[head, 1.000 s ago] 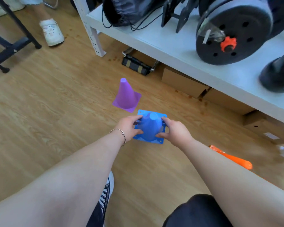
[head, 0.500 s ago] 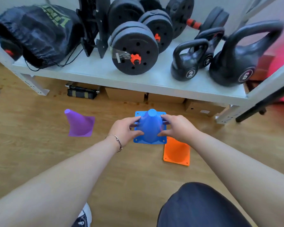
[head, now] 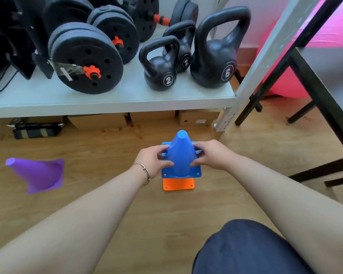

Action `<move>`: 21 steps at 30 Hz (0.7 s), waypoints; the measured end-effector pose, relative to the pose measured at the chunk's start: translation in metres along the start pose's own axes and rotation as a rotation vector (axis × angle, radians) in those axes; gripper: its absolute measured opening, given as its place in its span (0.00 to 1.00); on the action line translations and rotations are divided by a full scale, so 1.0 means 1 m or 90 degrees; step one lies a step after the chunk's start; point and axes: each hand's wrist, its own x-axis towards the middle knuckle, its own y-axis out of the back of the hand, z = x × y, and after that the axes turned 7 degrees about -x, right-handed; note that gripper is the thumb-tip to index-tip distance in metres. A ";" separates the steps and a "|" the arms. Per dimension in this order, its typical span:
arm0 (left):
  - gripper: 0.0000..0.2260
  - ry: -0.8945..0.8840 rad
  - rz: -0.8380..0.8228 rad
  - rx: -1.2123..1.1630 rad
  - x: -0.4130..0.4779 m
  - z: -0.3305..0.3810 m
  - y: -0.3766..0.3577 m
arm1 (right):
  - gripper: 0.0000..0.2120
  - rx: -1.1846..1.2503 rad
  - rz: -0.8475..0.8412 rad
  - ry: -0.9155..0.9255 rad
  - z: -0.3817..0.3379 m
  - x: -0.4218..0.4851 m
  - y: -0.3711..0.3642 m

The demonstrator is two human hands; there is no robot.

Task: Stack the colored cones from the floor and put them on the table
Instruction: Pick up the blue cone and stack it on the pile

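Observation:
I hold a blue cone point(head: 180, 153) upright between both hands at the middle of the view. My left hand point(head: 151, 162) grips its left side and my right hand point(head: 209, 155) grips its right side. Directly beneath it an orange cone point(head: 178, 184) stands on the wooden floor; only the front strip of its square base shows, and the blue cone hides the rest. A purple cone point(head: 36, 174) stands apart on the floor at the far left.
A low white shelf point(head: 107, 99) behind the cones carries black weight plates point(head: 83, 58) and kettlebells point(head: 214, 54). Cardboard boxes point(head: 152, 116) sit under it. A black-framed table point(head: 325, 91) stands at the right, with a pink ball point(head: 285, 82) behind it.
Both hands have carried the blue cone to the right, away from the purple cone, until it sits over the orange cone. The view has swung right along the shelf.

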 end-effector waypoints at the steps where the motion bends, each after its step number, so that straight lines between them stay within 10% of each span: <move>1: 0.25 0.007 -0.007 0.001 0.003 -0.003 -0.007 | 0.31 -0.002 -0.008 -0.006 0.005 0.002 -0.006; 21: 0.27 0.147 -0.087 0.050 0.036 -0.058 -0.068 | 0.26 0.020 -0.082 -0.081 0.050 0.047 -0.096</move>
